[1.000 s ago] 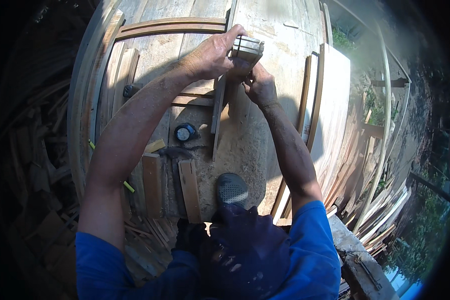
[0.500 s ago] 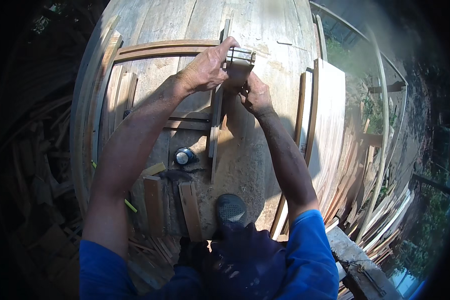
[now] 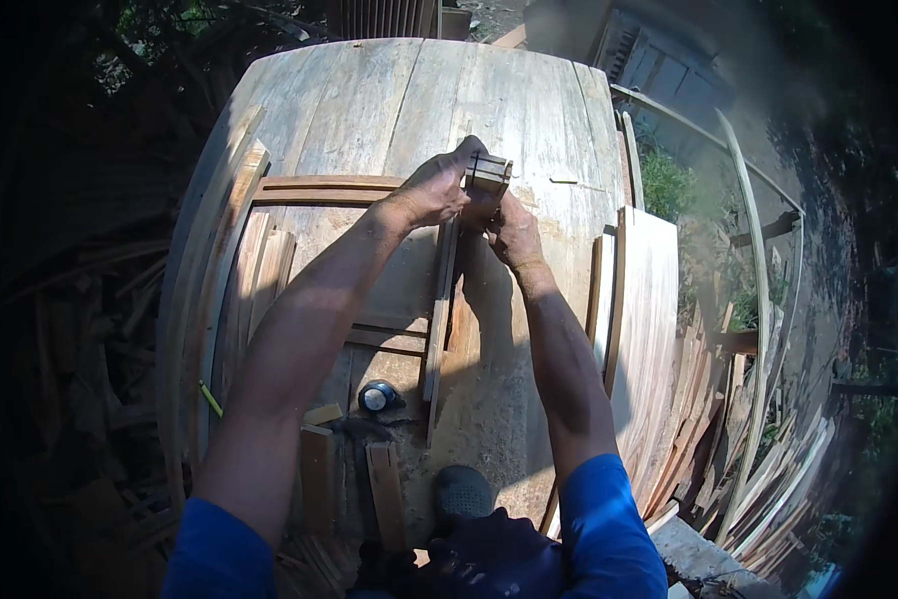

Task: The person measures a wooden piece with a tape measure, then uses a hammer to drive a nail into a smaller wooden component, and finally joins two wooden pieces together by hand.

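Note:
Both hands hold up a short wooden piece [image 3: 489,178] above the middle of the table. Dark lines cross its pale upper end, and its lower part is in shade. My left hand [image 3: 437,190] grips it from the left, with fingers bent around its edge. Lower down, my right hand [image 3: 516,232] is closed on its right side; those fingertips are partly hidden. Beneath the hands, a long narrow wooden strip [image 3: 439,309] lies lengthwise on the worn plank table [image 3: 369,95]. Two joined-looking rails [image 3: 329,190] run across to the left of the hands.
A round, silver-faced dark object [image 3: 376,397] sits near short wood blocks [image 3: 386,494]. Boards line the table's left side, and a wide pale board [image 3: 648,329] lies along the right. A grey perforated shoe [image 3: 462,494] shows near me. Scrap strips [image 3: 783,489] pile up at right.
The view has tilted upward, showing the table's far edge and the ground beyond. Both hands keep their hold on the wooden piece, with little change in grip.

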The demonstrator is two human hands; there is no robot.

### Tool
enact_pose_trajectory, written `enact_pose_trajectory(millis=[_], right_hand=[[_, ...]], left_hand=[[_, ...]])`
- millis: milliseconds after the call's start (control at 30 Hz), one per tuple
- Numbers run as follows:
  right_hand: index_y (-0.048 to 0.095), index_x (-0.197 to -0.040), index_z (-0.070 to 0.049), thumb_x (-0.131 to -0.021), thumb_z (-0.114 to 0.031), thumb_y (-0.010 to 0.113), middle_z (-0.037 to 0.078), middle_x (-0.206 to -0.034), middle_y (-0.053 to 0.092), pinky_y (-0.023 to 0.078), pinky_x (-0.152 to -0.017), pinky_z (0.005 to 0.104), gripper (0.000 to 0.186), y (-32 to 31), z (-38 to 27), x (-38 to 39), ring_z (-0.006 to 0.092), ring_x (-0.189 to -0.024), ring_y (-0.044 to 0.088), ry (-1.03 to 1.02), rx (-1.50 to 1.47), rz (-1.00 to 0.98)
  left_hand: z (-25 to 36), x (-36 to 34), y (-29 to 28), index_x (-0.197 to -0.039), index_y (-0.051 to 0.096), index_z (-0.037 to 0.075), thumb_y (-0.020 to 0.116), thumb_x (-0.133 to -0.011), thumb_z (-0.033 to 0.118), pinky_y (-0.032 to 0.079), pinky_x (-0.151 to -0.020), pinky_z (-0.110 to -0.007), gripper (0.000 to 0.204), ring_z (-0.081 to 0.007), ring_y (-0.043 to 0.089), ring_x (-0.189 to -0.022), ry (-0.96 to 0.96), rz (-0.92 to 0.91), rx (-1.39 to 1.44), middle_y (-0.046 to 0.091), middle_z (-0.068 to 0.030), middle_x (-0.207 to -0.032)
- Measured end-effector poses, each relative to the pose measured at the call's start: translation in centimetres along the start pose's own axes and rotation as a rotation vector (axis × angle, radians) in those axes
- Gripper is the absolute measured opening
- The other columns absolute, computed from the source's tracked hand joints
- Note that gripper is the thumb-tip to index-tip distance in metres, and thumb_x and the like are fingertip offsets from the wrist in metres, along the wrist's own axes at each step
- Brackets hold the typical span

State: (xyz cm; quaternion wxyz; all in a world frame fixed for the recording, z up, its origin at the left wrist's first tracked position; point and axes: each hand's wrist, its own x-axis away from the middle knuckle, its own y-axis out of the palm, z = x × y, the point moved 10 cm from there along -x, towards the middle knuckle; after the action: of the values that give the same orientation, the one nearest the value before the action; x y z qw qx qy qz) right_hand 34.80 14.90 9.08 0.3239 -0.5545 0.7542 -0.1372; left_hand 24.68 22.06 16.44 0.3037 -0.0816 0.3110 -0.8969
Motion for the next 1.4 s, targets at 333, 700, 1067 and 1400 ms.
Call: enact_pose_trajectory(millis=[333,700,1067,1400], right_hand=[[0.053,-0.106,-0.01,-0.073,-0.011,0.076,0.012,-0.091,0.055,0.053,-0.066,0.0427,0.04,-4.8,-0.1,6.7,0.0326,-0.086,0.065,0.047,0.439,0.248],[0.055,-0.134,-0.01,-0.077,-0.018,0.08,0.013,-0.107,0.07,0.054,-0.076,0.0392,0.063,-4.2,-5.7,22.6,0.0241,-0.084,0.069,0.46,-0.289,-0.5],[0.06,-0.117,-0.009,-0.082,-0.016,0.076,0.016,-0.094,0.07,0.055,-0.073,0.043,0.039,0.7,-7.5,22.8,0.0339,-0.085,0.069,0.273,-0.046,-0.297],[0.058,-0.112,-0.008,-0.083,-0.008,0.072,0.017,-0.096,0.07,0.056,-0.073,0.045,0.032,0.8,-7.9,20.4,0.0358,-0.086,0.071,0.17,-0.018,-0.227]], left_hand=[[6.7,5.6,4.4,-0.139,0.03,0.003,0.089,-0.072,0.03,0.05,-0.096,-0.041,0.093,-0.0284,0.06,-0.109,0.048,0.625,0.162,0.055,-0.0191,-0.119],[14.1,15.1,12.8,-0.145,0.038,0.011,0.076,-0.075,0.007,0.044,-0.111,-0.039,0.08,-0.0218,0.054,-0.125,0.032,-0.532,0.496,0.058,-0.0113,-0.128],[11.0,22.1,7.9,-0.136,0.039,0.008,0.08,-0.084,0.012,0.053,-0.095,-0.036,0.066,-0.0193,0.064,-0.108,0.085,0.091,0.247,0.063,-0.0086,-0.114],[8.4,20.0,7.9,-0.116,0.039,0.009,0.075,-0.09,0.022,0.052,-0.09,-0.04,0.047,-0.0273,0.067,-0.103,0.102,0.042,0.146,0.066,-0.0125,-0.105]])
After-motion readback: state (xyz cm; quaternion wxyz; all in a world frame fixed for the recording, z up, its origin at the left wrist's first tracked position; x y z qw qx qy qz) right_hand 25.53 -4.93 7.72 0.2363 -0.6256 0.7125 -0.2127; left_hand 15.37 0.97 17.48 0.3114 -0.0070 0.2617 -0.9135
